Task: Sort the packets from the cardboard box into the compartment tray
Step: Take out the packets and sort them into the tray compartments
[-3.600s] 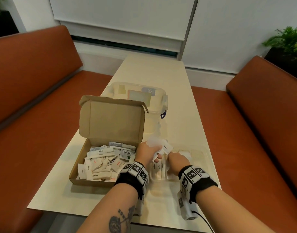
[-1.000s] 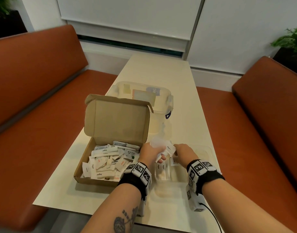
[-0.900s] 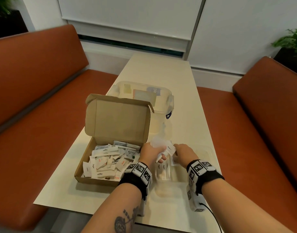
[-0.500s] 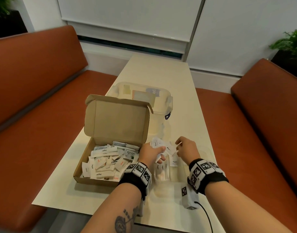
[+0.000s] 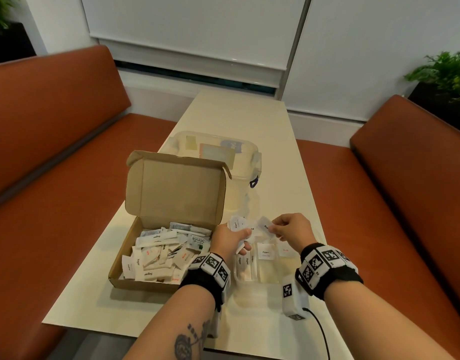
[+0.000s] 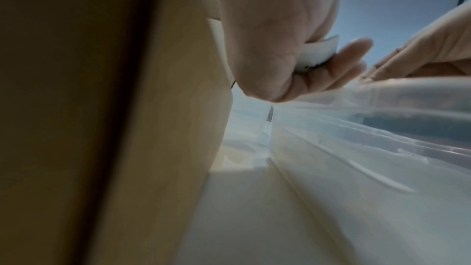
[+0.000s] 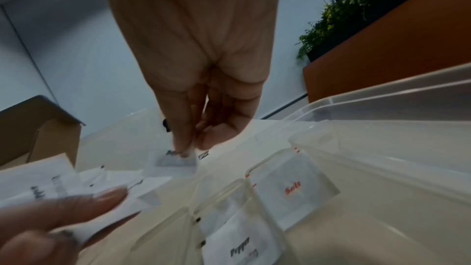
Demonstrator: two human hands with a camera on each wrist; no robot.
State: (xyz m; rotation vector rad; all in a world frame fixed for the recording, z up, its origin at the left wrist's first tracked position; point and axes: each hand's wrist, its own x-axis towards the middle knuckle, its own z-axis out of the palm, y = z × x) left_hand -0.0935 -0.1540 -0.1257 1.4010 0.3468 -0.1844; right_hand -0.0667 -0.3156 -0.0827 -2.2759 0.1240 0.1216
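An open cardboard box [image 5: 156, 280] of white packets [image 5: 156, 253] sits at the table's near left. Right of it stands a clear compartment tray [image 5: 260, 279] holding sugar packets [image 5: 243, 261], a pepper packet [image 5: 266, 253] and a salt packet [image 5: 285, 251] in separate compartments. My left hand [image 5: 230, 237] grips a bunch of white packets [image 5: 238, 224] above the tray's far left. My right hand [image 5: 288, 229] pinches one pepper packet [image 5: 264, 226] [image 7: 173, 165] at the edge of that bunch.
A clear lidded plastic container [image 5: 218, 157] stands behind the box. Orange benches [image 5: 54, 203] flank the table on both sides. Potted plants [image 5: 447, 74] sit at the far corners. A cable [image 5: 320, 331] trails from my right wrist.
My right hand rose from the tray compartments to the bunch in my left hand and pinched a packet there. The left hand has stayed put, holding its packets.
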